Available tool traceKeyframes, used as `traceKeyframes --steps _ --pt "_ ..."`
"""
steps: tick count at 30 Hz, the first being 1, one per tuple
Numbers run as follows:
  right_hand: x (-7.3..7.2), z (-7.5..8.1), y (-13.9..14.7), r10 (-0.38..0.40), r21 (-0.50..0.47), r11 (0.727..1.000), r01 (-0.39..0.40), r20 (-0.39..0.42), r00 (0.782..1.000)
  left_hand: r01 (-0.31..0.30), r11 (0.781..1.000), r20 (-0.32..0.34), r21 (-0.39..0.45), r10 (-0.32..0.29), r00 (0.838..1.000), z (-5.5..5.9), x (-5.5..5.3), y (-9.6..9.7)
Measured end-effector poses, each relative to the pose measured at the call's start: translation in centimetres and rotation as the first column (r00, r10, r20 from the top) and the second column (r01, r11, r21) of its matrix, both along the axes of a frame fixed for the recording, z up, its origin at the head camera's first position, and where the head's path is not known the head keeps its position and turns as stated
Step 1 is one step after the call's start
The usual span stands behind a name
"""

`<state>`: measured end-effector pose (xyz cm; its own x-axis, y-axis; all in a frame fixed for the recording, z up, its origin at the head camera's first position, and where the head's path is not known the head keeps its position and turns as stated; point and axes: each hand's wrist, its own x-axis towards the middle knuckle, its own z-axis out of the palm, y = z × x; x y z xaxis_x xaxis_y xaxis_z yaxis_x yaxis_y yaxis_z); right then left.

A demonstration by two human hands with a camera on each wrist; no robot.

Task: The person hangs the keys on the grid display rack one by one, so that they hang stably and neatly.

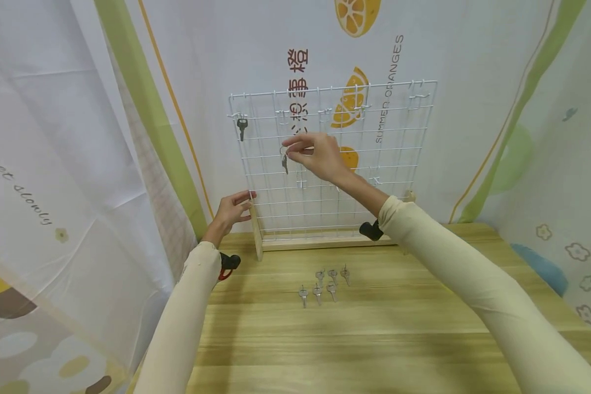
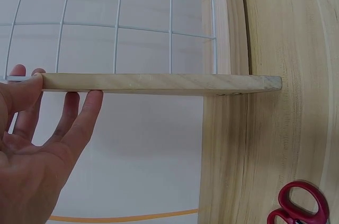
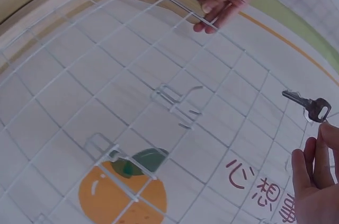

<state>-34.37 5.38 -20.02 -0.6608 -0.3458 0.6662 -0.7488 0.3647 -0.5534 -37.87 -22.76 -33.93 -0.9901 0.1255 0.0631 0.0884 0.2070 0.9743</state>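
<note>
My right hand (image 1: 317,155) pinches a small metal key (image 1: 284,163) by its ring, in front of the upper left part of a white wire grid (image 1: 295,92). The right wrist view shows this key (image 3: 312,108) at the fingertips. With thumb and fingers, my left hand (image 1: 233,210) grips the top of the grid's left wooden upright (image 2: 159,82). Another key (image 1: 242,128) hangs from a hook at the grid's upper left. Several keys (image 1: 317,293) lie in two rows on the table before the stand.
White hooks (image 1: 376,180) sit at several places on the grid. A wooden bar (image 1: 325,242) forms the stand's base on the wood-grain table (image 1: 354,350). Red-handled scissors (image 2: 322,203) lie left of the stand. Printed curtains (image 1: 177,49) hang behind and at both sides.
</note>
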Motion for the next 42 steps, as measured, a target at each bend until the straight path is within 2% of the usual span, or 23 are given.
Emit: traceKeyframes --steps 9,16,20,26,31,42 --pt "0.0 2.6 -0.7 -0.052 -0.107 0.993 0.050 -0.018 0.998 0.007 1.000 0.023 0.014 -0.007 1.000 0.1 0.1 -0.1" --pt "-0.4 3.9 -1.4 -0.080 -0.147 0.986 0.079 -0.006 0.997 0.011 1.000 0.037 0.005 -0.011 0.999 1.6 1.5 0.3" --pt "-0.6 4.0 -1.7 -0.101 -0.163 0.982 0.101 0.008 0.995 0.020 1.000 0.021 0.009 -0.020 1.000 1.7 1.8 0.4" --pt "-1.1 3.8 -1.7 -0.111 -0.199 0.974 0.110 0.006 0.994 0.017 0.999 0.025 0.049 -0.019 1.000 0.7 0.8 0.2" --pt "-1.5 3.9 -1.8 -0.110 -0.211 0.971 0.111 0.018 0.994 0.006 1.000 -0.006 0.028 -0.006 1.000 -0.5 -0.3 -0.2" --pt "-1.9 3.9 -2.1 -0.128 -0.196 0.972 0.133 0.039 0.991 -0.005 1.000 -0.025 0.019 0.005 1.000 -0.7 -0.6 -0.3"
